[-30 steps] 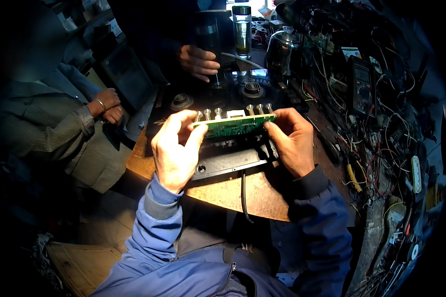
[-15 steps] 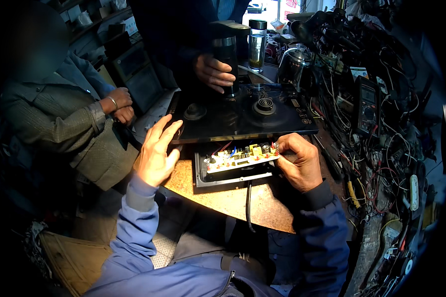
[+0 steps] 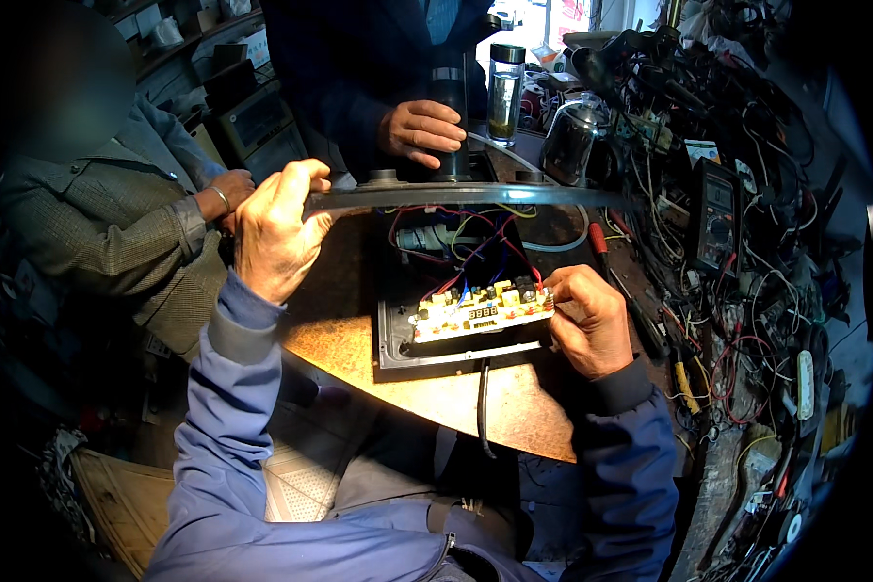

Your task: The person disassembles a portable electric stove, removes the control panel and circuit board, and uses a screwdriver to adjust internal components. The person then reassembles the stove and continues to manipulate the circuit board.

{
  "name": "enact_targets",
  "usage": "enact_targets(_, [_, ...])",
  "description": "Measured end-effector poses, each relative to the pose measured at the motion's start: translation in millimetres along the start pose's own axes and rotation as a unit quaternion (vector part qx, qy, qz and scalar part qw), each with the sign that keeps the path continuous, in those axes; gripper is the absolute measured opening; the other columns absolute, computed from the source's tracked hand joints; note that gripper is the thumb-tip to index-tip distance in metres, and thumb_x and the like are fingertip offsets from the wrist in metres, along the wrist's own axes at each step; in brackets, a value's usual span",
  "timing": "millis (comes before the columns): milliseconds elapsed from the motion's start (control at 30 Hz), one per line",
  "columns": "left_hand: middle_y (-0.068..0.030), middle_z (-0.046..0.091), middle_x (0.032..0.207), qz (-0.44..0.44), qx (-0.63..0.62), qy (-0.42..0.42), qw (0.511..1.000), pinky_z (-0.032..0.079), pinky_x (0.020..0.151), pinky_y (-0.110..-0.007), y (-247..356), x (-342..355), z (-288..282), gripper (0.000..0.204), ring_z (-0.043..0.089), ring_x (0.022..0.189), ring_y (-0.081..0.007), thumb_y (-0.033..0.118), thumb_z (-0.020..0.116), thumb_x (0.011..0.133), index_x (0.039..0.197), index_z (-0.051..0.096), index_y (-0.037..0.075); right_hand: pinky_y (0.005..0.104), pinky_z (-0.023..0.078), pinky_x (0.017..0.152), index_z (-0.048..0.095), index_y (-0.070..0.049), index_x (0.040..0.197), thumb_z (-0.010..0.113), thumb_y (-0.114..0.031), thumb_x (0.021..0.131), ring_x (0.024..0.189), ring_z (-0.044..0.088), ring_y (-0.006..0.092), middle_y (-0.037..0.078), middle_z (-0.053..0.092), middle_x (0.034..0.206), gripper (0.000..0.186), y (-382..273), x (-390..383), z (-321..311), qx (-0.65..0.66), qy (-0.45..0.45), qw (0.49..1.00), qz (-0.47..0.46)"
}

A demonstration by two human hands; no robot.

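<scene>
My left hand [image 3: 279, 233] grips the left end of a black glass panel [image 3: 475, 197] and holds it tilted up, nearly edge-on. Below it lies a black housing [image 3: 390, 335] with its inside showing. Between finger and thumb my right hand [image 3: 590, 320] pinches the right end of a pale circuit board [image 3: 485, 312]. The board carries a small digit display and several components. Red, blue and yellow wires [image 3: 475, 247] run from it back under the panel. A black power cord [image 3: 485, 403] hangs from the housing over the table's front edge.
Across the table, another person's hand [image 3: 422, 131] rests by a dark cylinder [image 3: 446, 92]. A glass bottle [image 3: 504, 92] and a kettle [image 3: 577, 141] stand behind. Cables crowd the right side, with a multimeter [image 3: 716, 213] and a red-handled tool [image 3: 599, 241]. A seated person [image 3: 116, 213] is at left.
My left hand has closed on the panel and raised its near edge, uncovering the wires and housing interior. My right hand stays at the circuit board's end, which has barely moved.
</scene>
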State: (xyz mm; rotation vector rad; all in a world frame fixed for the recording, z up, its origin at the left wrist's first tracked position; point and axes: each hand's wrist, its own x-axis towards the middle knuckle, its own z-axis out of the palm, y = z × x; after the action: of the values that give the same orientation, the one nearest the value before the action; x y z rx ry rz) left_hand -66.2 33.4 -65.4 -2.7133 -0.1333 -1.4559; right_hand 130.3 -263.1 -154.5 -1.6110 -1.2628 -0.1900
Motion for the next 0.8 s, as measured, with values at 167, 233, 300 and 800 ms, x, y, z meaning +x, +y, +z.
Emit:
enact_targets(167, [-0.0103, 0.072, 0.086, -0.059, -0.017, 0.004, 0.998, 0.056, 0.071, -0.03, -1, 11, 6, 0.042, 0.074, 0.082, -0.0206, 0.012, 0.083, 0.084, 0.119, 0.062, 0.003, 0.0315, 0.053, 0.07, 0.06, 0.001, 0.093, 0.064, 0.012, 0.079, 0.081, 0.067, 0.0274, 0.014, 0.064, 0.09, 0.018, 8, -1, -8, -0.052, 0.022, 0.998, 0.024])
enact_targets(233, [-0.0084, 0.072, 0.081, -0.077, -0.037, 0.004, 0.996, 0.055, 0.069, -0.028, -5, 14, 10, 0.043, 0.073, 0.078, -0.0173, 0.014, 0.082, 0.085, 0.121, 0.061, 0.003, 0.0316, 0.05, 0.066, 0.061, 0.001, 0.096, 0.062, 0.011, 0.082, 0.074, 0.066, 0.0264, 0.016, 0.062, 0.084, 0.017, 15, -3, -6, -0.06, 0.035, 0.997, 0.046])
enact_targets(300, [-0.0052, 0.07, 0.074, -0.081, -0.053, 0.018, 0.995, 0.051, 0.065, -0.025, -16, 16, 17, 0.047, 0.069, 0.071, -0.0113, 0.016, 0.082, 0.087, 0.125, 0.058, 0.003, 0.0322, 0.05, 0.065, 0.062, 0.002, 0.097, 0.062, 0.011, 0.082, 0.07, 0.065, 0.0253, 0.017, 0.062, 0.084, 0.018, 19, -5, -6, -0.05, 0.045, 0.996, 0.059])
enact_targets(800, [0.0033, 0.066, 0.084, -0.204, -0.35, 0.159, 0.901, 0.045, 0.071, -0.024, -67, 14, 86, 0.032, 0.056, 0.079, -0.0069, 0.03, 0.083, 0.089, 0.097, 0.07, 0.002, 0.0274, 0.056, 0.08, 0.062, 0.005, 0.113, 0.062, 0.003, 0.093, 0.089, 0.067, 0.0125, 0.008, 0.071, 0.102, 0.021, 27, 0, 1, 0.274, 0.014, 0.926, 0.259])
